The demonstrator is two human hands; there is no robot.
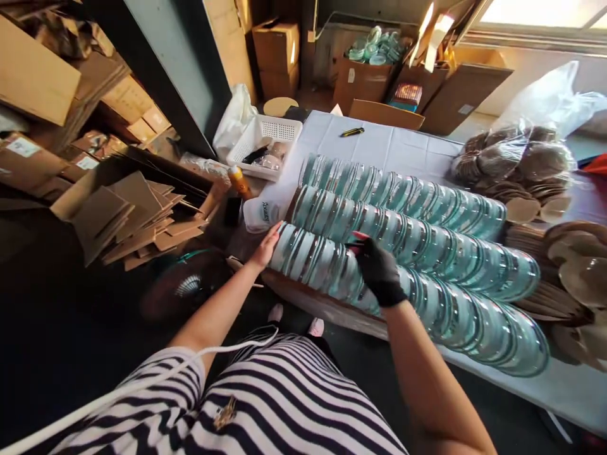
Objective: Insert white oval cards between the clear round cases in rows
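Note:
Three long rows of round, clear, greenish glass lids stand on edge, packed face to face on the table. My bare left hand (266, 248) lies against the left end of the front row (317, 259), its fingers stretched along the end lid's rim. Over the middle of that same row is my right hand (379, 268), in a black glove with bare fingertips. Its fingers are drawn together at the tops of the lids, by a small dark thing I cannot make out. Behind run the middle row (417, 240) and the back row (403, 189).
Brown discs (535, 164), some bagged in plastic, lie at the right. A yellow-black cutter (352, 132) rests on the white tablecloth (384, 148). At the left are a white basket (291, 128), an orange can (239, 182) and a carton of cardboard pieces (128, 215).

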